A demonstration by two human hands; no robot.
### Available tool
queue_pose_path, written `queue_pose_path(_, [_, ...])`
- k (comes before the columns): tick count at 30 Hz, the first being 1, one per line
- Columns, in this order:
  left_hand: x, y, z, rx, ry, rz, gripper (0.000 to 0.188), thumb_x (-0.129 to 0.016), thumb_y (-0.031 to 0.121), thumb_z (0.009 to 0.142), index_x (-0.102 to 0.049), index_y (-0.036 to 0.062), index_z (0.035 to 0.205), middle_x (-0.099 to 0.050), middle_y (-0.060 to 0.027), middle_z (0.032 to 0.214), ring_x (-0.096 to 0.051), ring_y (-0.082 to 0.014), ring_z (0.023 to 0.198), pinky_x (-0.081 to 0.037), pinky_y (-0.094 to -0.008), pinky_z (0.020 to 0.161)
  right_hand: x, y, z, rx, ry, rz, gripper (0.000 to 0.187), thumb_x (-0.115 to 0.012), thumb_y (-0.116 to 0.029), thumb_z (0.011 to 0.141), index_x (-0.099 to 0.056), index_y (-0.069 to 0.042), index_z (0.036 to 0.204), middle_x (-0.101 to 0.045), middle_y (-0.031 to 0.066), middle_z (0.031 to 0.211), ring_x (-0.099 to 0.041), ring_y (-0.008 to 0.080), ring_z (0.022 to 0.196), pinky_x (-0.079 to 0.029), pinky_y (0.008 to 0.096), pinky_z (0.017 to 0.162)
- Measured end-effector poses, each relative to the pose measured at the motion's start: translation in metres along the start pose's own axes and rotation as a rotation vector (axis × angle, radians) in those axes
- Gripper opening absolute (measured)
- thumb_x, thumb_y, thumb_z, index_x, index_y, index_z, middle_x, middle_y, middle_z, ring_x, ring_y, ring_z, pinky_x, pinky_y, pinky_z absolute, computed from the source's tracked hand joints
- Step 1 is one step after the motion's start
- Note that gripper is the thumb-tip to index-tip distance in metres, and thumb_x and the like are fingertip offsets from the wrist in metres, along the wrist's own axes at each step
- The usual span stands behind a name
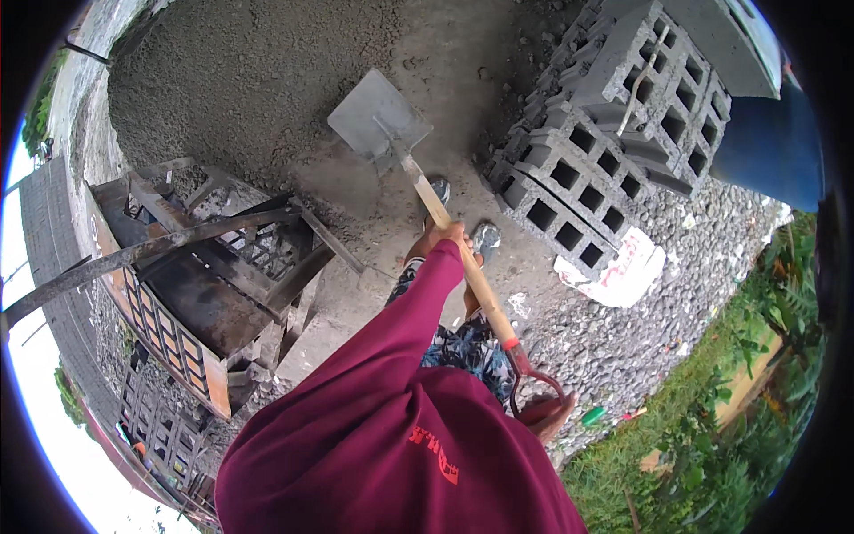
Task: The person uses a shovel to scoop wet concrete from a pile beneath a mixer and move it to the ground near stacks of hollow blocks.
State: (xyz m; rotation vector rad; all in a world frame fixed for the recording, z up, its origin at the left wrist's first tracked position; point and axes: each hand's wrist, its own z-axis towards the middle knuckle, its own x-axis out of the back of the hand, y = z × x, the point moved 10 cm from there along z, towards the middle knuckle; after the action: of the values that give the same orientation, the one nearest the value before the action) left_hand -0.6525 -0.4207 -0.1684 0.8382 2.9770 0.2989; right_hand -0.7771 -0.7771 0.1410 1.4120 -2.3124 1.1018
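Observation:
A square-bladed shovel (485,289) with a wooden shaft runs slantwise in front of me. My left hand (447,237) is closed around the middle of the shaft. At the shovel's red D-shaped handle is my right hand (549,416), which appears to hold the grip, though its fingers are partly hidden. The flat grey blade (378,114) points away from me and bears no visible load. Just beyond and left of it spreads a wide heap of grey sand-like mix (240,80) on the concrete floor (356,209).
Hollow concrete blocks (578,178) are stacked at the right, with a white sack (618,271) at their base. A rusty metal frame machine (205,276) stands at the left, its long bar (151,254) jutting out. Gravel (605,347) and green plants (712,427) lie at lower right.

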Motion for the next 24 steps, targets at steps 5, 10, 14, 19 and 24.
queue_pose_path(5, [-0.007,-0.127,0.011,0.078,0.153,0.172,0.018,-0.065,0.018,0.080,-0.055,0.0059,0.089,-0.054,-0.0087,0.064,-0.055,-0.0227,0.045,-0.047,-0.0385,0.041,0.054,-0.020,0.013,0.101,0.246,-0.184,0.057,-0.066,-0.057,0.081,-0.044,-0.007,0.065,-0.040,0.0008,0.047,-0.041,0.0120,0.036,-0.032,0.0254,0.034])
queue_pose_path(10, [-0.001,-0.156,0.048,0.172,0.134,0.211,0.020,-0.065,0.020,0.080,-0.055,0.0051,0.089,-0.055,-0.0092,0.063,-0.055,-0.0236,0.045,-0.048,-0.0391,0.042,0.037,-0.036,0.027,0.151,0.300,-0.224,0.060,-0.059,-0.058,0.086,-0.040,-0.010,0.056,-0.040,0.0016,0.044,-0.043,0.0134,0.038,-0.036,0.0282,0.036])
queue_pose_path(14, [-0.006,-0.136,0.106,0.215,0.086,0.182,0.022,-0.065,0.022,0.081,-0.055,0.0044,0.089,-0.055,-0.0097,0.062,-0.055,-0.0243,0.045,-0.049,-0.0396,0.043,-0.021,-0.018,0.057,0.129,0.276,-0.214,0.051,-0.061,-0.051,0.088,-0.044,-0.009,0.064,-0.036,-0.0032,0.051,-0.037,0.0087,0.040,-0.030,0.0252,0.037])
queue_pose_path(19, [0.045,0.005,0.197,0.055,0.157,0.038,0.022,-0.063,0.023,0.085,-0.053,0.0042,0.088,-0.058,-0.0109,0.071,-0.058,-0.0246,0.051,-0.053,-0.0418,0.046,-0.178,0.025,0.101,0.109,-0.006,-0.223,0.049,-0.060,-0.052,0.087,-0.045,-0.010,0.068,-0.037,-0.0014,0.053,-0.039,0.0117,0.041,-0.034,0.0269,0.038])
queue_pose_path(24, [0.043,0.167,0.164,-0.188,0.214,-0.134,0.021,-0.064,0.018,0.084,-0.050,0.0059,0.093,-0.058,-0.0117,0.072,-0.057,-0.0234,0.049,-0.051,-0.0404,0.043,-0.285,0.009,0.107,0.052,-0.268,-0.104,0.049,-0.059,-0.055,0.087,-0.043,-0.013,0.068,-0.041,0.0000,0.053,-0.043,0.0139,0.040,-0.038,0.0279,0.037])
